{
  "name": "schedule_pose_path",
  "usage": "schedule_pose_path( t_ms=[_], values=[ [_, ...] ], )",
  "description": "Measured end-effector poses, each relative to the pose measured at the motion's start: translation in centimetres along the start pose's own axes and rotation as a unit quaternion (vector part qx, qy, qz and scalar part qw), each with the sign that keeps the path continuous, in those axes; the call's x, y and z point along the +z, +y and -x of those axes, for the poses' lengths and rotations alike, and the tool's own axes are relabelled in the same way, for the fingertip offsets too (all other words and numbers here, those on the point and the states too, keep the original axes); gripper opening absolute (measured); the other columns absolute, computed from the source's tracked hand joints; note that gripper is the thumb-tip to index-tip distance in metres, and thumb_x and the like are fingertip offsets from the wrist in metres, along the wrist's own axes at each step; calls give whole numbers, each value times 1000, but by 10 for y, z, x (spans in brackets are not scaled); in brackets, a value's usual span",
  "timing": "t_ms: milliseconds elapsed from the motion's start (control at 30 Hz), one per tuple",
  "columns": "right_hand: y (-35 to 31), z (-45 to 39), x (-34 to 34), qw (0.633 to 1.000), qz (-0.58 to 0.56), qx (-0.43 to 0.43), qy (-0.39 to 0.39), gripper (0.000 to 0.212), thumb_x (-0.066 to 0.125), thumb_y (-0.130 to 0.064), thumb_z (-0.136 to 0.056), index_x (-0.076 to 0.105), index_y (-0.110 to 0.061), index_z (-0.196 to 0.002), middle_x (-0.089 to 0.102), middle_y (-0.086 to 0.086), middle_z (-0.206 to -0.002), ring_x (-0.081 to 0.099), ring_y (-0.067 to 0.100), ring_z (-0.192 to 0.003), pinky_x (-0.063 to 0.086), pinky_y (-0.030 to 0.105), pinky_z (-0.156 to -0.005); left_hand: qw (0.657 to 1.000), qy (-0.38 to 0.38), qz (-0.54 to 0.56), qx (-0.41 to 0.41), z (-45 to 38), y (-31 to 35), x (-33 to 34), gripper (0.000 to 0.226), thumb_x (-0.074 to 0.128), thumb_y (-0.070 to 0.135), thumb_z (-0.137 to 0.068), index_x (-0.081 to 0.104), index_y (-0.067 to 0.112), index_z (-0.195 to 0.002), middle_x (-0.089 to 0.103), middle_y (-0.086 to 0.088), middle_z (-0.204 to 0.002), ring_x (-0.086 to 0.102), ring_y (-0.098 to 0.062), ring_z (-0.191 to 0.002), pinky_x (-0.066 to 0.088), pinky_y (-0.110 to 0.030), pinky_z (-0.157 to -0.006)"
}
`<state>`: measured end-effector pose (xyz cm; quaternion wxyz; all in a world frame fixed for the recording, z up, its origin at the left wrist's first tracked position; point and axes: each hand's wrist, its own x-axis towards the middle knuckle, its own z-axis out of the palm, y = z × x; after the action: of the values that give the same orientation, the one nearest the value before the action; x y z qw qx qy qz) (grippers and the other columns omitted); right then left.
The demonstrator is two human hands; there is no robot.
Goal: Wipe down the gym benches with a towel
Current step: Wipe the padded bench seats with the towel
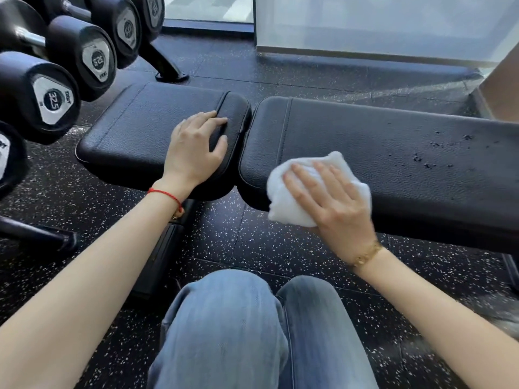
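I see black rubber floor (252,248) flecked white. A dumbbell rack (64,66) stands left (daylight enters through frosted glass panels (379,21) ahead).

The person's arms are bare of sleeves. A thin red string bracelet (165,195) circles the left wrist, a gold chain bracelet (366,255) the right. Faded blue jeans (224,327) cover both knees.

Counted two black pads on the bench: a short seat pad (146,130) and a long back pad (393,153), set end to end. Counted one white towel (295,189). Counted two hands, the left hand (193,153) and the right hand (334,200). Saw two wrist bands, a red string (165,195) and a gold bracelet (366,255). Made out at least five dumbbell heads (53,98) on the rack. Noted two knees in jeans (224,327).
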<state>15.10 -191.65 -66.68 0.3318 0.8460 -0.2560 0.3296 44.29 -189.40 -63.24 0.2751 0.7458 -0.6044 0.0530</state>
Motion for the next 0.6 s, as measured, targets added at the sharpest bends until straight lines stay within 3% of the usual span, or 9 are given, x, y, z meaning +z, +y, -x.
schedule_pose_path(
  t_ms=[67,200,367,467,600],
  values=[
    [23,18,-10,998,-4,8,-60,52,70,-24,-94,53,-18,-143,55,4,-144,57,31,-126,32,43,-117,1000,1,-5,-1,0,1,0,46,46,39,-89,62,21,-128,56,-4,-140,48,-24,-133,32,-45,-115],
    [5,-7,-3,984,-76,47,-154,77,57,-66,-89,48,-14,-146,52,9,-147,52,38,-129,34,48,-114,1000,6,-3,-8,-2,6,2,45,48,37,-88,64,19,-125,58,-5,-137,49,-24,-131,32,-45,-114],
    [-34,-43,15,980,-105,41,-162,83,51,-75,-86,54,-14,-142,56,8,-143,55,37,-127,38,48,-112,1000,-10,17,-23,0,8,1,46,46,33,-87,63,16,-127,56,-9,-139,47,-28,-133,31,-49,-115],
    [-11,-22,-5,976,-126,51,-167,87,46,-78,-88,51,-12,-145,53,9,-147,51,33,-133,33,46,-115,1000,-11,25,-1,4,23,6,44,45,31,-87,63,16,-124,60,-7,-133,48,-28,-131,33,-52,-113],
    [40,4,-27,972,-107,112,-178,80,44,-73,-93,52,-12,-144,56,8,-144,53,31,-131,34,43,-113,1000,-15,3,18,11,40,12,44,42,36,-91,59,23,-129,58,1,-137,44,-20,-136,24,-55,-116]
  ],
)
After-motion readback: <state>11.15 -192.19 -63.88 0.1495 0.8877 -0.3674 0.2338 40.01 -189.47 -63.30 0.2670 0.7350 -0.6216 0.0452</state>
